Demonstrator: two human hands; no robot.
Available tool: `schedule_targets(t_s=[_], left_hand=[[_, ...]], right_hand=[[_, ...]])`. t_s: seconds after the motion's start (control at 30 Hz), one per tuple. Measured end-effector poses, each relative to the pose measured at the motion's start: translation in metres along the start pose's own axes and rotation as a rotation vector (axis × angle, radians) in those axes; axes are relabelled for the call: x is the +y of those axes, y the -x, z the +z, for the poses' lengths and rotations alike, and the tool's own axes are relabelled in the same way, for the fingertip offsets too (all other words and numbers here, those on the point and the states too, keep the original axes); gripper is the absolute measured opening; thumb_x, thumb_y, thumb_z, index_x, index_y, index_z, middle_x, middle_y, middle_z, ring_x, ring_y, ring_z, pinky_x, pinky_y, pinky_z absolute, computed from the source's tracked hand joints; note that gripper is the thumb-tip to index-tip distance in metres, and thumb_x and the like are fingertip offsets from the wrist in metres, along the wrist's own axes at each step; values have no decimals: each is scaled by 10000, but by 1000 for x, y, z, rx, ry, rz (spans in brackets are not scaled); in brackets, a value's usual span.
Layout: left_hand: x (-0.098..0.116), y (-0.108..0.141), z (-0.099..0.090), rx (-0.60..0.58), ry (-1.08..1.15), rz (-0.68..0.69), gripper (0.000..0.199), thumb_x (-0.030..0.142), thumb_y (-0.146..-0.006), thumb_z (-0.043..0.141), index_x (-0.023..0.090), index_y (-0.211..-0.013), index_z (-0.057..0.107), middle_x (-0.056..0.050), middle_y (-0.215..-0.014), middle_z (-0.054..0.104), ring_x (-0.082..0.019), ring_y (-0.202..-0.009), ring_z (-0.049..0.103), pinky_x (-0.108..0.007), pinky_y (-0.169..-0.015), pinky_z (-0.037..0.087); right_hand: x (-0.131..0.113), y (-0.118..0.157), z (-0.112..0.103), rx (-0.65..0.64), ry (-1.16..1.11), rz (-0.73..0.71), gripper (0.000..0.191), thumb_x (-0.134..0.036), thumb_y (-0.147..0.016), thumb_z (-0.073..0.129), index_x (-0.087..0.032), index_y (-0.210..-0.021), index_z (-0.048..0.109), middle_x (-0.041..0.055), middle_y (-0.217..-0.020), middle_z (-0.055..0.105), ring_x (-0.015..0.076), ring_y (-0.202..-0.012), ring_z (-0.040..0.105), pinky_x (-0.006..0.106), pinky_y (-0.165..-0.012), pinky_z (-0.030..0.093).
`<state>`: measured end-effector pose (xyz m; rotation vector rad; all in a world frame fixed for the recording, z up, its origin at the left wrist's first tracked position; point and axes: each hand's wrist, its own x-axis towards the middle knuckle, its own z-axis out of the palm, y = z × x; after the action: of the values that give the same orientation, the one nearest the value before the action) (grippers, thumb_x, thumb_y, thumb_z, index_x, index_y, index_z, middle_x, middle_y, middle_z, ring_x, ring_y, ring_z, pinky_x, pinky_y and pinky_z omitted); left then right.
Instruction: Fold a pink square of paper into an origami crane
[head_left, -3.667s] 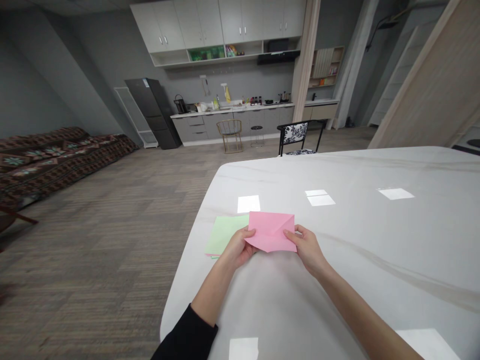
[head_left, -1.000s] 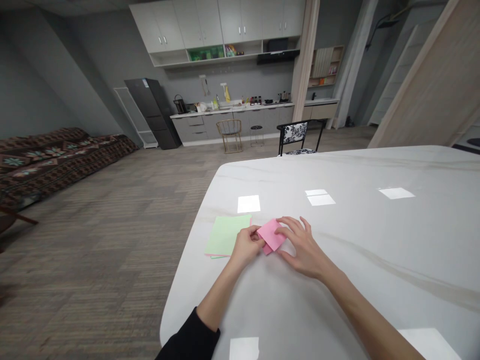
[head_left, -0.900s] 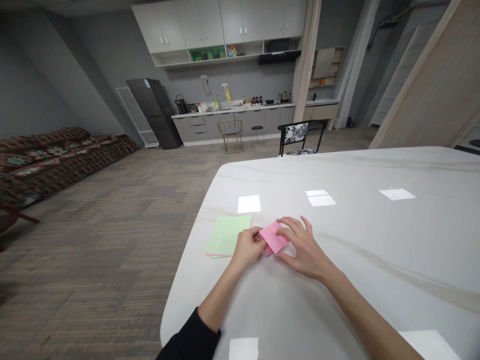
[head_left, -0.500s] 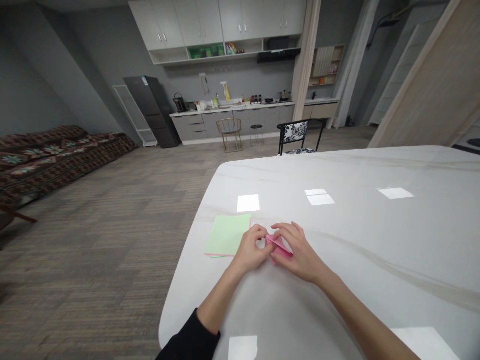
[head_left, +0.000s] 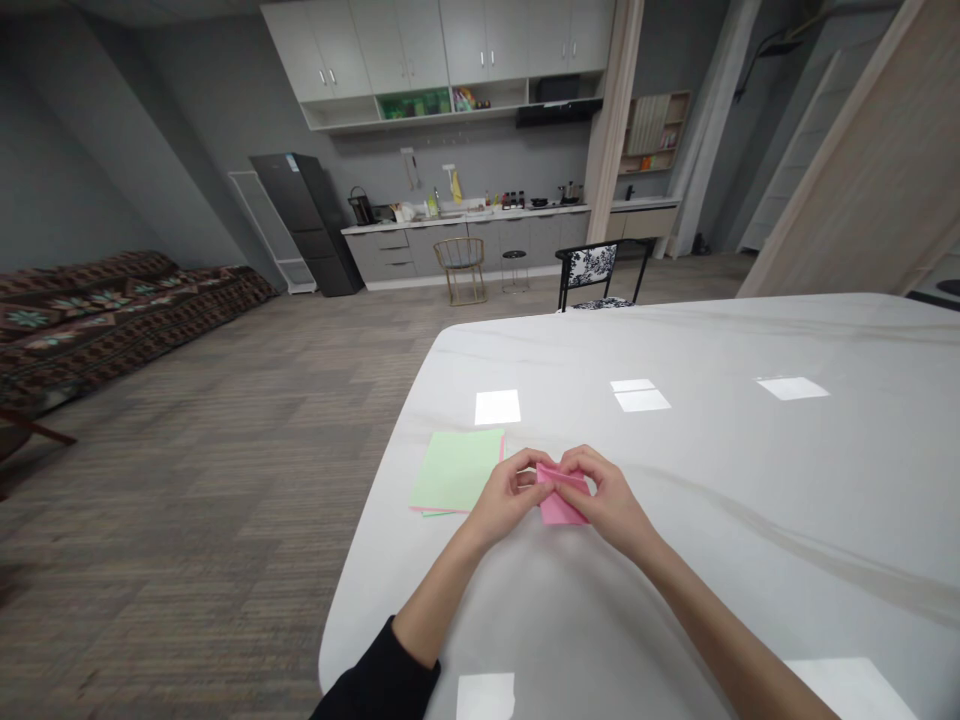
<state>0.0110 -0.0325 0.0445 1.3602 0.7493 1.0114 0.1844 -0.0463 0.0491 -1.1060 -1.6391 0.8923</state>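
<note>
In the head view, your left hand [head_left: 512, 498] and right hand [head_left: 613, 502] meet above the near left part of the white table [head_left: 720, 510]; both grips are narrow, thumbs and fingers pinching the far edge of the folded pink paper [head_left: 562, 509]; it lies between your hands, to the right of the green sheet [head_left: 455, 468], which rests flat; whether the pink paper's near edge touches the table, the view does not settle; to work this fold well, you would likely want the edges lined up before pressing, thumbs pushing evenly, and the layers held snug so nothing slips askew
</note>
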Motion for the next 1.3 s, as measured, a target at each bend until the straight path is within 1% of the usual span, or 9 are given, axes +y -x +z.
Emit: schedule_targets(t_s=[0.07,0.17,0.27,0.4,0.57,0.8,0.93,1.13,1.3], left_hand=[[-2,-1,0,23,-21,-21,243,330,-772,701,153,-925,637,-50,-842,647,-165,-777,624,-259,-696,468],[-5,-4,-2,170,-49,-13,238,360,-750,720,133,-797,663,-30,-703,642,-142,-651,588,-244,-617,443],[-6,-6,-4,253,-49,-10,239,362,-731,733,126,-749,698,-50,-703,679,-162,-656,603,-268,-639,466],[-7,-6,-4,254,-37,-30,228,345,-705,756,124,-748,723,-71,-734,711,-188,-687,632,-292,-671,490],[-5,-6,-2,316,85,-43,253,331,-668,788,143,-770,653,-21,-666,676,-143,-628,609,-268,-638,496],[-6,-6,-2,375,99,-45,285,322,-651,802,153,-761,601,4,-579,660,-125,-568,582,-258,-615,482],[-7,-6,-3,379,87,-41,279,320,-651,802,142,-750,611,6,-559,651,-118,-561,566,-254,-615,479],[-3,-5,0,386,108,-64,289,321,-631,815,132,-741,626,9,-547,642,-112,-549,560,-254,-624,493],[-2,-5,2,391,116,-89,282,327,-629,814,133,-726,634,12,-527,626,-113,-544,560,-256,-626,498]], right_hand=[[0,0,0,-12,2,-9,141,-313,-808,623,-209,-715,603,37,-869,596,197,-825,578,313,-760,447],[0,-1,0,5,-43,51,179,-359,-805,635,-202,-721,614,42,-873,625,206,-833,594,320,-765,463],[1,-2,-1,27,-138,124,247,-421,-822,615,-193,-728,622,45,-830,651,211,-801,605,322,-748,474],[3,-2,-2,75,-213,152,278,-446,-828,612,-186,-738,648,55,-804,676,215,-772,610,318,-712,474],[7,-2,-1,147,-267,148,233,-409,-785,680,-177,-797,673,64,-819,693,210,-770,618,320,-712,483],[12,-3,0,137,-311,200,267,-407,-714,754,-166,-764,651,77,-867,697,200,-761,617,314,-688,487],[14,-4,0,141,-350,226,311,-449,-720,743,-159,-703,632,69,-800,686,184,-709,599,292,-633,465],[14,-4,1,215,-365,245,307,-431,-691,776,-162,-688,630,30,-683,646,157,-644,576,256,-574,428],[15,-3,1,232,-337,243,293,-422,-714,761,-167,-679,623,34,-685,648,155,-639,576,257,-570,428]])
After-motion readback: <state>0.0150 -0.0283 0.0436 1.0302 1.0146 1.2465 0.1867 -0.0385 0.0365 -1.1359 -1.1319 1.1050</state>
